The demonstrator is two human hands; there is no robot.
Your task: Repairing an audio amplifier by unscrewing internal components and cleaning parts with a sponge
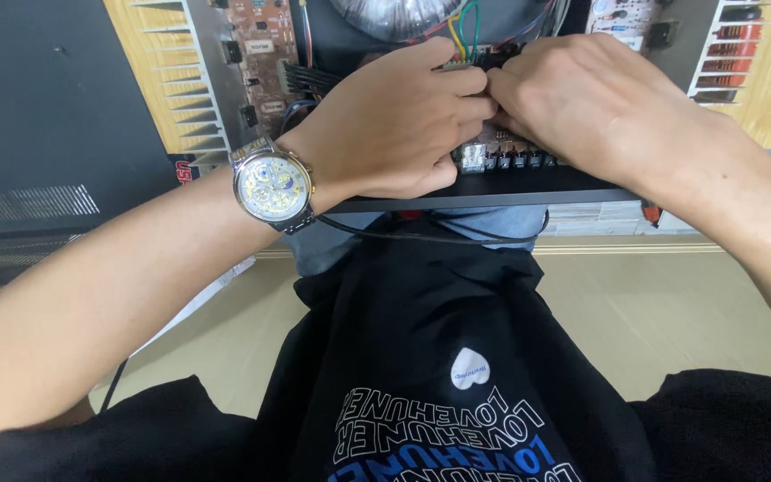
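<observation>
Landmark: the open amplifier chassis [528,186], its front edge toward the person's lap; every place below is told from it.
Heatsink: a finned aluminium heatsink [185,80] stands at the chassis's left side, with a brown circuit board [261,54] just inside it.
Left hand: the left hand [394,125], wristwatch [271,186] on its wrist, lies over the chassis's middle, fingers curled tight toward the centre; what they pinch is hidden.
Work spot: the wire bundle [464,31], green and yellow leads, comes down to the meeting fingertips, under the toroidal transformer [403,13] at the back.
Right hand: the right hand [600,103] sits right of centre, fingers bent in against the left; probably on a small connector, but I cannot tell.
Doing it well: steady both wrists on the chassis edge, work straight and gently, and keep clear of the row of terminals [501,161] near the front.
</observation>
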